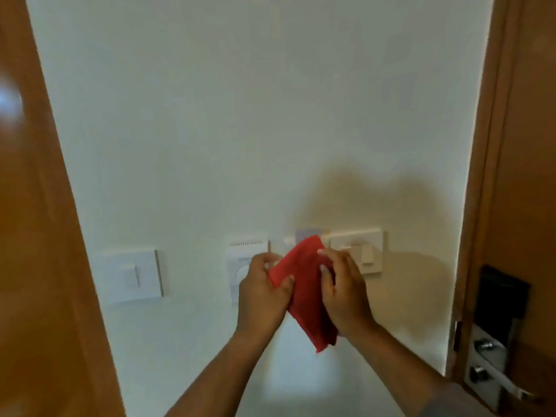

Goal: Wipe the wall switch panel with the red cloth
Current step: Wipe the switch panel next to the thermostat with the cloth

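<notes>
A red cloth (307, 284) hangs folded between both hands in front of a white wall. My left hand (261, 293) pinches its left edge. My right hand (343, 290) grips its right side, fingers curled over the top. Just behind the right hand sits a cream wall switch panel (368, 251) with a rocker switch; the cloth does not seem to touch it. A white dial panel (243, 257) is partly hidden behind my left hand. A small pale card holder (307, 234) peeks out above the cloth.
Another white single switch plate (132, 275) is mounted further left. A wooden door (36, 236) borders the wall on the left. On the right, a wooden door frame (481, 206) and a door carry a black and silver lock with a lever handle (493, 350).
</notes>
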